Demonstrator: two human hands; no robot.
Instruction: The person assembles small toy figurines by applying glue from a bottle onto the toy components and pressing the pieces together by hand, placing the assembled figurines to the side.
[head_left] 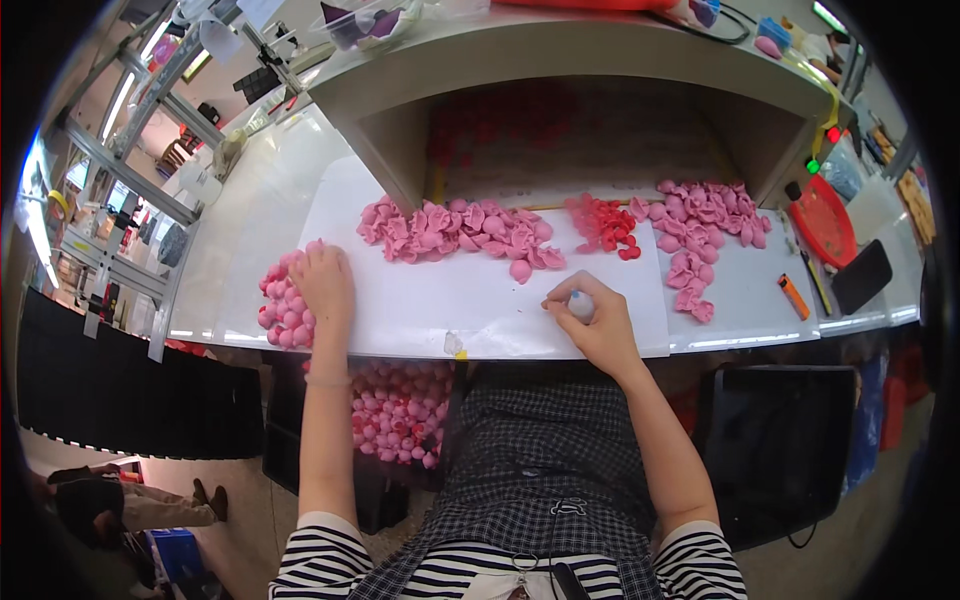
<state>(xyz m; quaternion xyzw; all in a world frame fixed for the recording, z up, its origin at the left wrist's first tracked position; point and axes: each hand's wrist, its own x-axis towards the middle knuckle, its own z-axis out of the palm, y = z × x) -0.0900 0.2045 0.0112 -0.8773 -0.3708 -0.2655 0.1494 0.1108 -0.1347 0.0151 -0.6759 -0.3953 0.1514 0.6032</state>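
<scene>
My left hand (325,283) lies over the right side of a heap of small round pink pieces (290,318), its fingers stretched out and touching the heap. What is under the fingertips is hidden. In front of me, my right hand (605,325) curls around a small whitish bottle (580,303) with a bluish tip, held just above the white sheet (450,305). Beyond it lie a long row of pink ruffled pieces with round knobs (470,230) and a small cluster of red pieces (607,225). More pink ruffled pieces (700,235) are heaped to the right.
A shelf box (590,50) stands at the back. To the right are an orange tool (794,297), a dark phone (862,278) and a red tray (822,220). Below the table edge, a bin holds many pink pieces (400,415). At lower left stands another person (130,500).
</scene>
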